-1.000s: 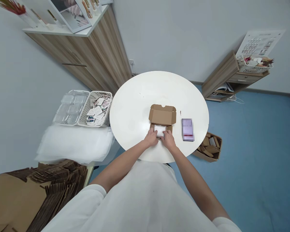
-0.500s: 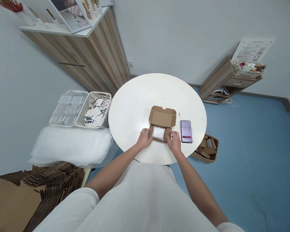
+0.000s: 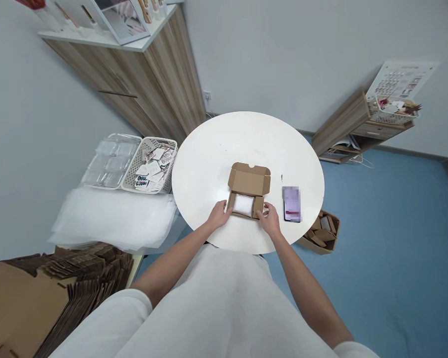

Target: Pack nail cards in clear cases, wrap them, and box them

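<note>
Phone [image 3: 291,204] just right of open cardboard box [image 3: 249,181] clasped between left hand [image 3: 218,215] and right hand [image 3: 270,220]

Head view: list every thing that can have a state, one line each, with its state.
cardboard box: open, lid folded back, on the round table.
white packet: lying flat inside the box.
left hand: against the box's left wall; grip unclear.
right hand: against the box's right wall; grip unclear.
phone: face up, screen lit, right of the box.
mesh basket: filled with small packets.
floor carton: open, holding cardboard pieces.
</note>
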The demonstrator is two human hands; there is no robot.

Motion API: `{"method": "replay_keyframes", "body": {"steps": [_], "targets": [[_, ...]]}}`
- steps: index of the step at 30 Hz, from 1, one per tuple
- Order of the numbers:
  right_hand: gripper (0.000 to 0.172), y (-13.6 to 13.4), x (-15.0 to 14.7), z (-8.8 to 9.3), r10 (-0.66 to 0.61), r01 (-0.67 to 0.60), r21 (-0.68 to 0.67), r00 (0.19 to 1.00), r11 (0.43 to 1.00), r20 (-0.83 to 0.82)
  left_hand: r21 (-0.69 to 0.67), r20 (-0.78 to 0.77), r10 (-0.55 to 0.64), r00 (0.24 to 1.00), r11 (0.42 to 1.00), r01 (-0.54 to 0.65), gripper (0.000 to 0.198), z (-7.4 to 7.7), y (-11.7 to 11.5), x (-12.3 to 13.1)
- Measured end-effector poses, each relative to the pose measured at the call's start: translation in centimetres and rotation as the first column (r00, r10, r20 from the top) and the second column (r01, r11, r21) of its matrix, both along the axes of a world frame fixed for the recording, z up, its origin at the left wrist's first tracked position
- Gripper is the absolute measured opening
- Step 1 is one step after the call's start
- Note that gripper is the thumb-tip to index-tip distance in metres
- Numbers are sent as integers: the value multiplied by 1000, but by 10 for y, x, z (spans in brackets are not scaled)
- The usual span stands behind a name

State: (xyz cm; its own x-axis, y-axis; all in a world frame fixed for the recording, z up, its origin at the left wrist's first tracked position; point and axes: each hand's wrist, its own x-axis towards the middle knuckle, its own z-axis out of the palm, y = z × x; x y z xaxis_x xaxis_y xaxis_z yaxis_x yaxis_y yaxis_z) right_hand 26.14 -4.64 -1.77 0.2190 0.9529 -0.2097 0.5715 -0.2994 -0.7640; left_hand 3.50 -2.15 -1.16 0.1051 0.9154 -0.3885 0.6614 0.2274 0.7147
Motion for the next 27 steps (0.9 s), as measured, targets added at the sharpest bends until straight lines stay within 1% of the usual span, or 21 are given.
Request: {"method": "replay_keyframes", "body": {"steps": [3,4,6,7,9,11,15,18,23,27], "targets": [[57,19,15,2,-96,95,-6,994,995,-61,-11,26,34,999,999,-34,55,7,25,-9],[57,27,21,3,-141,140,-21,984,990,-110,-16,40,60,997,998,-60,56,10,36,-11],[55,44,30,4,-219,201,-95,945,975,-244,-55,106,105,989,994,-99,57,16,58,-14],[53,52,34,4,-240,204,-143,919,968,-313,-99,162,129,978,988,-114,59,19,67,-14],[54,67,40,6,-248,169,-216,872,962,-423,-193,264,192,945,971,-144,65,24,84,-12],[59,79,41,9,-241,120,-262,831,958,-501,-267,307,245,920,950,-164,70,27,95,-8],[67,94,38,16,-227,21,-320,749,947,-622,-332,334,258,906,932,-142,75,28,104,-1],[67,99,32,22,-194,-31,-307,714,951,-673,-356,378,246,893,928,-105,78,27,104,2],[67,95,25,35,-63,-129,-227,727,965,-684,-360,391,185,901,932,-35,79,29,100,2],[71,86,25,46,18,-152,-154,765,976,-643,-358,422,126,898,933,37,79,35,97,-7]]}}
